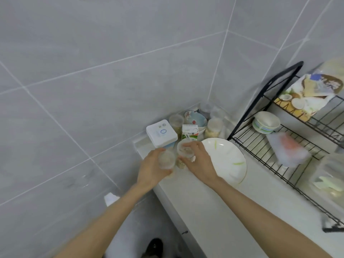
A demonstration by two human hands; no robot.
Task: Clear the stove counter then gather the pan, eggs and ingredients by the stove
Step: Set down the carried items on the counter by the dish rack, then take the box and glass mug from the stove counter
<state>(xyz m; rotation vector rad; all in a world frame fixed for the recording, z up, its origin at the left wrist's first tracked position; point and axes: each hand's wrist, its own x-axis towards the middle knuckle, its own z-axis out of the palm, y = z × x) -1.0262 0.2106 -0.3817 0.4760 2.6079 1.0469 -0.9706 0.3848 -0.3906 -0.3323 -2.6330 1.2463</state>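
Left jar [166, 161] and right jar [185, 150], clear, upright, side by side.

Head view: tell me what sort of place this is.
Probably a home kitchen corner: white counter against grey tiled walls, a black wire dish rack holding a bowl, and a white plate.

we list: wall tiles [93, 71], grey, smooth, faint satin sheen, pale grout lines. table [195, 216], white, smooth, matt. plate [223, 159], white glazed ceramic, glossy, with a bright highlight. dish rack [256, 146], black coated metal wire, dull. bowl [266, 122] on the rack, glazed ceramic, shiny. left jar [166, 161] and right jar [185, 149], translucent plastic, cloudy. box [161, 135], white plastic, smooth, slight gloss. carton [189, 132], printed paperboard. bag [305, 95], printed film, crinkled, glossy.
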